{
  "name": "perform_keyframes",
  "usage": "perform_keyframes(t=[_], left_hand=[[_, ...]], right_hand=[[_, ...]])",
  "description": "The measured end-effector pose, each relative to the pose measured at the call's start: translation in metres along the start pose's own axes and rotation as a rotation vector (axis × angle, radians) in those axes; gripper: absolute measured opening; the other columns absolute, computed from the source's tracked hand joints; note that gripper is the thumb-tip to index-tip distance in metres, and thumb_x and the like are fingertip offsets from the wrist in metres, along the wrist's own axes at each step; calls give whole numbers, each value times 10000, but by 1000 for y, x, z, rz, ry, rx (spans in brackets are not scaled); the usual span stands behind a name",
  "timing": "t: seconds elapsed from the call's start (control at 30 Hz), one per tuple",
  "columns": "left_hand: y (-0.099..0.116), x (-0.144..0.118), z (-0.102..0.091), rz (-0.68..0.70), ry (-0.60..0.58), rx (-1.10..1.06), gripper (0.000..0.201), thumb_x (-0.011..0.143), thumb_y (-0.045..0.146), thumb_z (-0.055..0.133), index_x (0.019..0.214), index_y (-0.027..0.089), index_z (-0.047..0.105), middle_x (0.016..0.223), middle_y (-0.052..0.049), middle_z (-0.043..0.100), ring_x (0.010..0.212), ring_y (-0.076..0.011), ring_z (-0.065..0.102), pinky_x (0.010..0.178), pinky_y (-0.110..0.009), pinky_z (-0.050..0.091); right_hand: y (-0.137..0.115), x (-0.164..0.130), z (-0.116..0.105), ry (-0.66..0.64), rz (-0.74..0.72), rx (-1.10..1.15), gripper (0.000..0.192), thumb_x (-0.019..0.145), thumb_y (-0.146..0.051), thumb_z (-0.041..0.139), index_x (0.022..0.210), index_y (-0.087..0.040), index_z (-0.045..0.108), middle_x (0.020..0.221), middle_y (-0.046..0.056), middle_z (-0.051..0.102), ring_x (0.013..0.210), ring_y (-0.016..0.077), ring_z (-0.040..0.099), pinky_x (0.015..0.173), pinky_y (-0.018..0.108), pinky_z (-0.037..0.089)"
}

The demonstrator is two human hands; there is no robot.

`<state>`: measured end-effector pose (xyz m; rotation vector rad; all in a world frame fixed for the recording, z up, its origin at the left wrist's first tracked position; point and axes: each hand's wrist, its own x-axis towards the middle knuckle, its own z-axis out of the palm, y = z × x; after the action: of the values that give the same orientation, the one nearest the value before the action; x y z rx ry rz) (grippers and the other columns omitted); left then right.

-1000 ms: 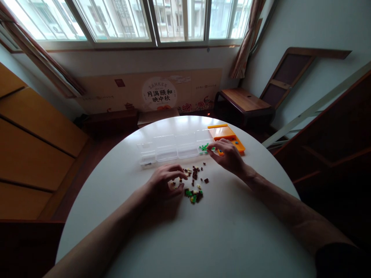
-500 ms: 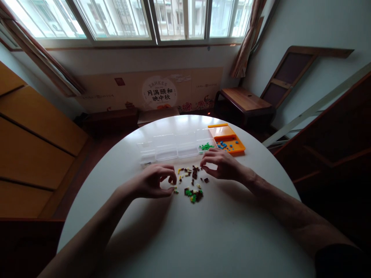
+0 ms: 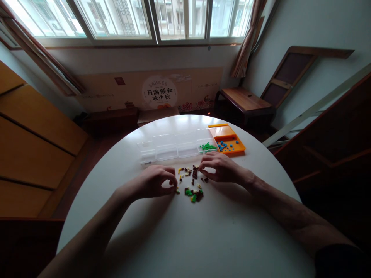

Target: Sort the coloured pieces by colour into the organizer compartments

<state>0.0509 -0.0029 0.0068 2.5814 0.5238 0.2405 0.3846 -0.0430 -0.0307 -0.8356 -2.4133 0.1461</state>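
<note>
Head view, nearest first: both bare forearms reach in over the white round desk (image 3: 203, 239). The left hand (image 3: 153, 182) rests with its fingers curled, thumb and forefinger drawn together at the left edge of the scattered bricks (image 3: 191, 182); whether a piece sits between them is too small to tell. The right hand (image 3: 222, 168) lies on the pile's far right side, its fingertips (image 3: 200, 167) pinched close over a dark piece, though I cannot tell if they actually grip it.

The bricks, brown, yellow and green, lie loose on the desk between the two hands. Just beyond stands a row of clear boxes (image 3: 174, 148); the rightmost one holds green pieces (image 3: 207, 146). Touching that row on the right is an orange tray (image 3: 232, 142) with blue pieces (image 3: 223, 145) in it.

The risks, as I judge them: the pieces are tiny and the light is dim, so a pinch could slip and flick a brick across the smooth desk or off its edge. A wrist or sleeve dragged through the pile could scatter it, and the dark colours could easily be mistaken for one another.
</note>
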Motion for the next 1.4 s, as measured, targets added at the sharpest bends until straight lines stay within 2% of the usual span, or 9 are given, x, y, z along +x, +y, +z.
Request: perform_keyframes(t=[0.17,0.33,0.43,0.6,0.9,1.07,1.17,1.27,1.4], left_hand=[[0,0,2,9,24,-61,76,968,178,748,943,238,787,968,9,759,733,-96,628,686,-219,464],[2,12,16,-49,309,-322,159,1082,309,697,1051,189,796,993,-62,737,797,-129,631,714,-240,494],[9,24,27,-137,404,-478,240,1081,387,711,1037,168,798,982,-74,729,835,-152,638,728,-257,501],[22,34,41,-226,414,-618,311,1056,467,737,1014,165,802,958,-62,741,868,-171,649,791,-281,518],[25,34,40,-227,438,-631,323,1034,478,773,1000,164,839,959,-71,769,866,-176,679,789,-276,537],[21,30,30,-157,476,-548,295,1087,429,710,1046,172,849,994,-86,780,888,-178,695,770,-277,548],[12,20,20,-96,434,-416,232,1076,373,730,1025,178,847,947,-77,752,801,-148,640,690,-262,500],[4,8,9,-4,272,-364,170,1041,324,767,998,173,834,929,-83,741,772,-141,631,666,-264,496],[1,-2,0,42,89,-351,94,991,277,801,1011,190,829,963,-83,753,798,-145,638,674,-256,509]], right_hand=[[-2,1,0,3,-10,8,122,1064,-217,661,1004,-252,761,976,39,789,913,223,702,851,381,545],[-11,8,6,119,-22,50,81,1059,-223,694,1009,-252,750,939,23,788,872,205,710,835,372,541],[-20,12,13,246,-13,50,58,1046,-276,765,1002,-254,734,925,7,792,847,194,714,828,371,528],[-28,17,21,360,-41,33,96,1032,-287,810,1021,-252,721,937,6,806,846,195,718,829,367,529],[-28,14,21,371,-58,22,17,1052,-260,782,1047,-258,767,942,6,833,824,185,735,831,369,537],[-21,11,20,342,84,47,54,1069,-292,747,1036,-283,789,1001,27,838,913,217,755,894,409,570],[-7,9,17,429,213,40,69,1067,-266,724,1052,-277,790,1039,44,822,976,241,750,936,433,577],[13,4,14,482,330,-44,79,1067,-262,711,1055,-271,789,1038,47,812,975,261,737,969,457,559],[37,-4,15,439,437,-182,49,1031,-283,755,1060,-262,788,1072,58,810,1035,303,717,1005,477,526]])
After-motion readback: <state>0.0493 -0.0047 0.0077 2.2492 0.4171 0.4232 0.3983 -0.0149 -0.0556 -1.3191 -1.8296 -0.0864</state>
